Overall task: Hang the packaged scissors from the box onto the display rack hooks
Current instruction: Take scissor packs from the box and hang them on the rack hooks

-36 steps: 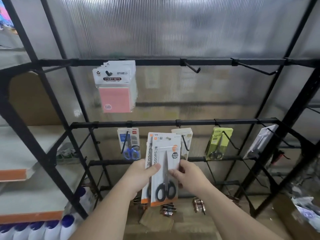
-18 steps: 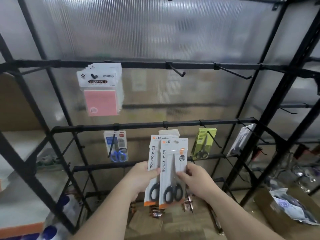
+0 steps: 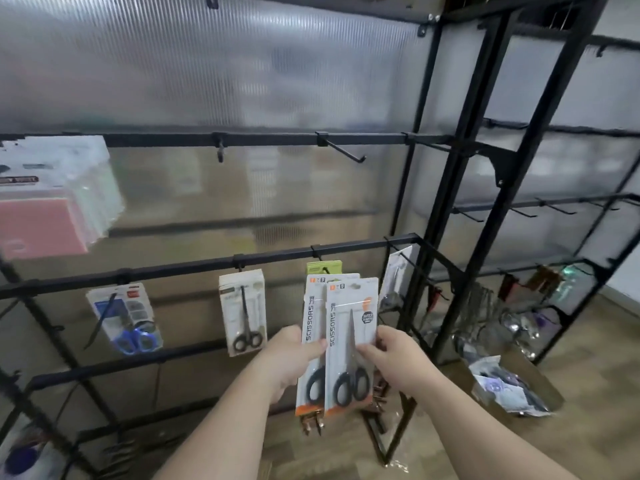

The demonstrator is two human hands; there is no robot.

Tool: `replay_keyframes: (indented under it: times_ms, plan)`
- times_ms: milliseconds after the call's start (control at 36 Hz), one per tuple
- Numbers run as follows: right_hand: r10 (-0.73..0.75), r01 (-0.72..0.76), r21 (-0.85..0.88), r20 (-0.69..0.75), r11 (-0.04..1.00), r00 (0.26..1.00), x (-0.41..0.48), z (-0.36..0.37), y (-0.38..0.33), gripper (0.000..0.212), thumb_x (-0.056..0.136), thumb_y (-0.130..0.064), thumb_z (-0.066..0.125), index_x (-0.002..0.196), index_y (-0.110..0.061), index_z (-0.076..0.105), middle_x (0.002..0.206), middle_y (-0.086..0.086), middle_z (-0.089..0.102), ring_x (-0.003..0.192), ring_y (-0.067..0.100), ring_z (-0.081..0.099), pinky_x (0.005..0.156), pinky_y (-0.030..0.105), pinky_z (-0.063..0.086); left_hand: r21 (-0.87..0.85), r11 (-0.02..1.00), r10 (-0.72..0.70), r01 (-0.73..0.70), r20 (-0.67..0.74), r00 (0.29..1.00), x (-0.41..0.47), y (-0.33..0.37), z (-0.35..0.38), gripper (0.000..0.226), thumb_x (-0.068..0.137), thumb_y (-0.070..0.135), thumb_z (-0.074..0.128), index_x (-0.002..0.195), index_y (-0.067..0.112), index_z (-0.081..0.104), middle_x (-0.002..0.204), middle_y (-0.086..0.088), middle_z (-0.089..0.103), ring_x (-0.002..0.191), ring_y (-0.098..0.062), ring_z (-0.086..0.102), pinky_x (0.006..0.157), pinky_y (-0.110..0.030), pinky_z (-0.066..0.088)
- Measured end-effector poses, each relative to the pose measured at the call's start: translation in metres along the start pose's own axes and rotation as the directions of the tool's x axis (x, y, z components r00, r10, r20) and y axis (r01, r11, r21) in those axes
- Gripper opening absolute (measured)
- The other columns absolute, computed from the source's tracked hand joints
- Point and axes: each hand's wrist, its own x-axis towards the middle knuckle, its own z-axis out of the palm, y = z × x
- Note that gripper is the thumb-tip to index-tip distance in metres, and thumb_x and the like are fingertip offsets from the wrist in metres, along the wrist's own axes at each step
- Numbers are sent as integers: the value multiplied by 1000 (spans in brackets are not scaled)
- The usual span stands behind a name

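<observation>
- Standing across the far side: display rack [image 3: 446, 202], black metal uprights and crossbars, upright so that hung stock faces the person.
- Translucent ribbed panel [image 3: 242, 64], one, fixed behind the rack as backing.
- Box [image 3: 543, 386], cardboard, on the floor at the near right, open-topped and holding clear-wrapped packets. Judged to be sited within reach as the supply point.
- Sticky-note packs [image 3: 45, 209], a stack, hung at the far left on the upper crossbar; blurred.
- Packaged scissors, two cards with black handles, held upright and overlapped in front of the lower crossbar, centre-right, not yet on any hook. Front pack [image 3: 349, 341] overlaps rear pack [image 3: 313, 306]. Hang-holes are uppermost, presumably so either card can go straight onto a hook.
- Left hand [image 3: 289, 358]: fingers curled behind the rear pack, thumb pressed across its front at the left edge. It grips that card only, as far as shows.
- Right hand [image 3: 394, 358]: thumb on the face of the front pack, fingers wrapped behind its right edge. A pinch, judged to be parting the front card for hanging.
- Hung stock on the lower crossbar, left to right:
  - blue-handled scissors pack [image 3: 128, 317]
  - white pack [image 3: 244, 313] with small black scissors
  - green pack [image 3: 323, 267], mostly hidden behind the held cards
  - angled pack [image 3: 396, 275], contents unclear
- Empty hook [image 3: 343, 150], on the upper crossbar above the held cards, with a shorter hook [image 3: 220, 150] to its left. Both are bare and either is a likely destination; which is meant cannot be told.
</observation>
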Motion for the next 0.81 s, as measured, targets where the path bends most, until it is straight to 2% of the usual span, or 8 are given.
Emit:
replay_keyframes:
  times_ms: [194, 278, 361, 417, 556, 667, 750, 806]
  plan:
    - [-15, 16, -7, 93, 1000, 996, 25, -39, 51, 19, 91, -38, 64, 91, -19, 65, 86, -8, 70, 78, 5, 63, 62, 19, 46, -4, 1000, -10, 10, -28, 1000, 19, 14, 66, 12, 100, 19, 60, 103, 25, 70, 106, 9, 75, 100, -11, 67, 72, -26, 45]
    - [-40, 35, 38, 134, 999, 990, 36, -55, 70, 9, 92, -33, 63, 90, -25, 65, 83, -10, 69, 71, 3, 61, 66, 22, 48, 8, 1000, -24, 25, -43, 999, 28, 21, 87, 14, 99, 19, 61, 105, 25, 72, 106, 8, 77, 100, -14, 70, 81, -30, 51]
    - [-44, 41, 31, 138, 999, 989, 43, -71, 86, 13, 93, -35, 61, 99, -24, 66, 92, -12, 70, 82, 2, 63, 70, 23, 50, 32, 999, -18, 19, -45, 999, 36, 28, 108, 18, 100, 22, 59, 111, 29, 72, 107, 11, 76, 103, -15, 69, 94, -37, 52]
    - [-39, 33, 41, 139, 999, 989, 47, -82, 97, 15, 94, -35, 61, 103, -25, 66, 96, -13, 69, 88, 2, 63, 73, 23, 50, 29, 1000, -9, 11, -38, 999, 42, 32, 124, 19, 100, 22, 59, 114, 28, 71, 108, 12, 76, 104, -14, 69, 93, -36, 52]
    - [0, -4, 25, 123, 1000, 992, 59, -106, 126, 12, 95, -35, 60, 100, -25, 63, 94, -12, 68, 83, 4, 63, 67, 22, 48, 54, 998, -10, 12, -40, 999, 59, 38, 159, 22, 97, 27, 61, 118, 25, 68, 112, 10, 74, 105, -16, 69, 97, -41, 52]
    - [39, -36, -32, 92, 999, 995, 73, -119, 143, 16, 96, -33, 58, 102, -18, 62, 96, -7, 67, 90, 11, 62, 75, 29, 50, 60, 998, -4, 8, -62, 998, 72, 41, 175, 29, 95, 26, 58, 123, 26, 66, 116, 10, 72, 108, -16, 67, 102, -45, 50]
    - [90, -85, -71, 75, 994, 993, 86, -124, 154, 21, 97, -32, 58, 102, -12, 61, 98, 0, 67, 92, 17, 62, 84, 37, 51, 41, 999, 17, -13, -105, 994, 80, 44, 184, 26, 98, 22, 56, 122, 26, 66, 117, 10, 70, 109, -15, 64, 103, -41, 49]
    - [128, -123, -71, 67, 990, 990, 96, -125, 159, 22, 97, -33, 58, 104, -12, 60, 99, 1, 67, 94, 18, 62, 87, 39, 51, 31, 999, 29, -25, -124, 992, 84, 43, 188, 22, 99, 19, 53, 114, 30, 65, 113, 14, 70, 105, -10, 64, 96, -33, 49]
